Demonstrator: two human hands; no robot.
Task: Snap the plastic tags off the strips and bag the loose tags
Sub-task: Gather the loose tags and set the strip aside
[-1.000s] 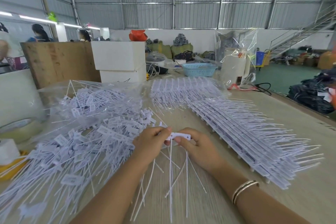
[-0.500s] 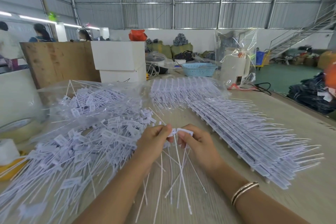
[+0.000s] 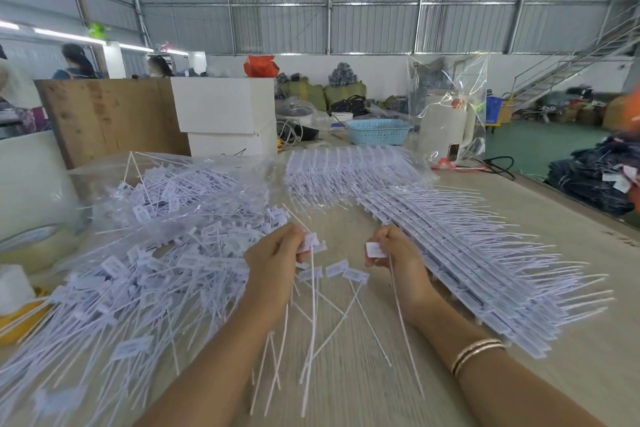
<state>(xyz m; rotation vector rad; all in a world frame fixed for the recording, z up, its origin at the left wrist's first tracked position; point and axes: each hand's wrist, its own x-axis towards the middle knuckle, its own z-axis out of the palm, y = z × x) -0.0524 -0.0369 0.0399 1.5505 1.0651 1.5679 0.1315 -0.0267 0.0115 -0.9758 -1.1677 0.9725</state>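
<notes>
**Two hands apart, each pinching white tags**

Beyond the left hand (image 3: 277,260) a clear plastic bag (image 3: 166,180) lies open on the table (image 3: 571,357), loose tags (image 3: 138,274) inside it and spilling toward the near edge. Far past both hands sits a blue basket (image 3: 377,132); its contents cannot be made out. Bare wood shows between and beneath the forearms, crossed by a few separated tags. Just right of the right hand (image 3: 398,256) lies a stack of uncut strips (image 3: 485,270), tails fanning right. The left hand pinches a small cluster of tags (image 3: 311,242); the right hand pinches a single tag (image 3: 375,250), its thin tail hanging toward the wrist. Each tag is a small white rectangle on a long thin stem.
</notes>
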